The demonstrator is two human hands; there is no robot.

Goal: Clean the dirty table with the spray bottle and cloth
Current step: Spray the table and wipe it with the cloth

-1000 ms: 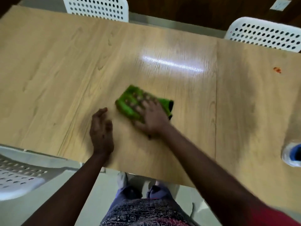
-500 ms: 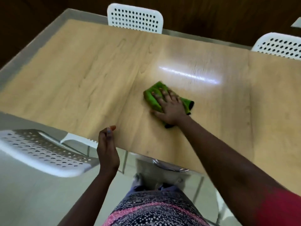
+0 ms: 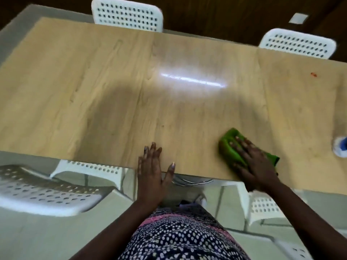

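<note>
A folded green cloth [image 3: 229, 147] lies on the light wooden table [image 3: 131, 94] near its front edge, right of centre. My right hand [image 3: 255, 164] presses flat on the cloth with straight fingers and covers most of it. My left hand [image 3: 152, 169] rests flat on the table's front edge with fingers spread and holds nothing. The spray bottle [image 3: 340, 147], white with a blue part, shows at the right border, cut off by the frame. A small red stain [image 3: 314, 74] marks the table at the far right.
Two white perforated chairs [image 3: 127, 14] [image 3: 296, 44] stand behind the far side of the table. Another white chair [image 3: 47, 186] stands at the near left, and a fourth [image 3: 262, 207] sits under the front edge.
My right hand has slid the cloth from the table's middle toward the front edge and to the right. My left hand has come onto the table's edge, flat.
</note>
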